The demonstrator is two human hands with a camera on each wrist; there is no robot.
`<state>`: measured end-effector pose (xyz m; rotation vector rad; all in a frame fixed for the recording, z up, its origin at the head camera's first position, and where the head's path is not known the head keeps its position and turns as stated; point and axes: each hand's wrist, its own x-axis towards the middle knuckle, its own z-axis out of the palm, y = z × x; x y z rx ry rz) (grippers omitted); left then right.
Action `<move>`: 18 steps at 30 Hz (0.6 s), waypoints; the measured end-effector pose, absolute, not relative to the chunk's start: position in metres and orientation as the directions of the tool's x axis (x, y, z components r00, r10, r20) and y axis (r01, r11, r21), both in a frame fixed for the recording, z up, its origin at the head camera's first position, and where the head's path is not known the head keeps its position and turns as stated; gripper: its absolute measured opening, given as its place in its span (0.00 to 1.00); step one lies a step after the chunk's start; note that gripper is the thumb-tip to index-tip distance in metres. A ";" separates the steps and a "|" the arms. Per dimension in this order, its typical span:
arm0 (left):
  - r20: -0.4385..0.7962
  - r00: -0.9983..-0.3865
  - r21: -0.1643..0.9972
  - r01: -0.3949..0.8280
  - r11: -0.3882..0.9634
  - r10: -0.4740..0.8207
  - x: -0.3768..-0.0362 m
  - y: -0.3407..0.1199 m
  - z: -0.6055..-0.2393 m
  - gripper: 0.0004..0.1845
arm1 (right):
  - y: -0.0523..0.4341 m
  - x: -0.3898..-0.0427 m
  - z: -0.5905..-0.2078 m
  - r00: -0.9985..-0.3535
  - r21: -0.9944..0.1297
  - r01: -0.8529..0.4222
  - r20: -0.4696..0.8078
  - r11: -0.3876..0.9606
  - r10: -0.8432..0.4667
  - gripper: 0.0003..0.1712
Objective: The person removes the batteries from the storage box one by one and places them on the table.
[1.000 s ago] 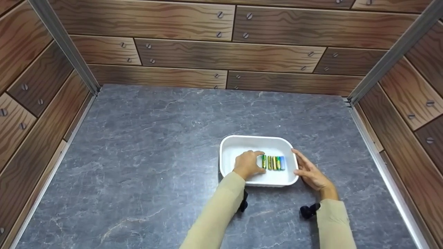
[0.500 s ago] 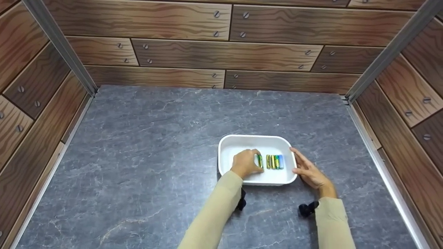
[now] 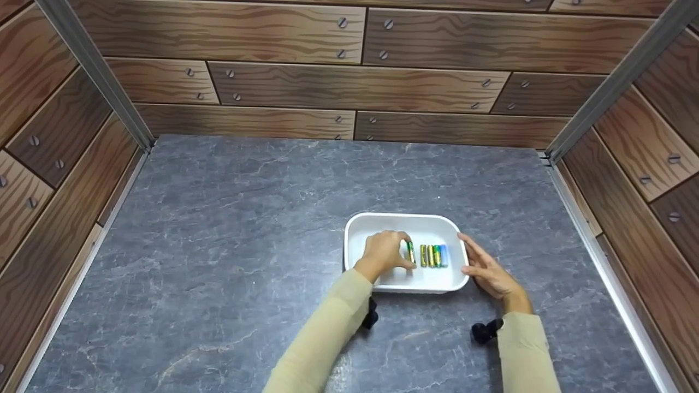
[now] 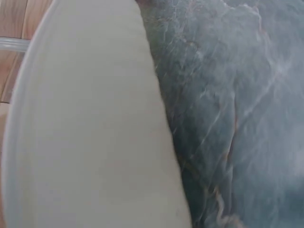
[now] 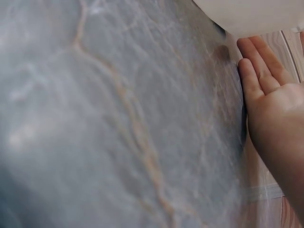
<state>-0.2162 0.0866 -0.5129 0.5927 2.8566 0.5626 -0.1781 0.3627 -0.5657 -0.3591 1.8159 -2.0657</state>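
My left hand [image 3: 384, 250] reaches into a white rectangular tray [image 3: 377, 216], pinching a green and gold battery [image 3: 411, 253] by its ends between thumb and fingers. The battery leans slightly. To its right, a row of several batteries [image 3: 430, 255] lies side by side on the tray floor; the rightmost is blue. Against the tray's right end rests my right hand [image 3: 494, 279], thumb and forefinger spread along the rim. The right wrist view shows straight fingers [image 5: 259, 66] beside the underside of the tray. In the left wrist view the tray's outer wall [image 4: 95, 118] hides the left hand's work.
The tray stands on a grey marble-patterned table [image 3: 218, 245], right of centre. Wood-plank-patterned walls [image 3: 284, 87] enclose the back and both sides, with metal posts [image 3: 104, 82] at the corners. Black wrist cameras [image 3: 483, 332] sit under both sleeves.
The left hand has drawn its battery leftward, widening the gap to the row, and the battery now tilts a little more. The left forearm has shifted left. The right hand stays at the tray.
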 end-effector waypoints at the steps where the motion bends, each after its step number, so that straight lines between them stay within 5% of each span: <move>1: -0.079 -0.905 0.394 0.357 0.847 0.418 -0.216 0.084 -0.511 0.32 | 0.363 -0.178 -0.566 -0.900 -0.989 0.103 -0.048 -0.105 -0.433 0.50; 18: 0.121 -0.883 0.356 0.465 0.811 0.453 -0.209 0.044 -0.490 0.32 | 0.362 -0.178 -0.567 -0.905 -0.989 0.091 -0.033 -0.117 -0.424 0.49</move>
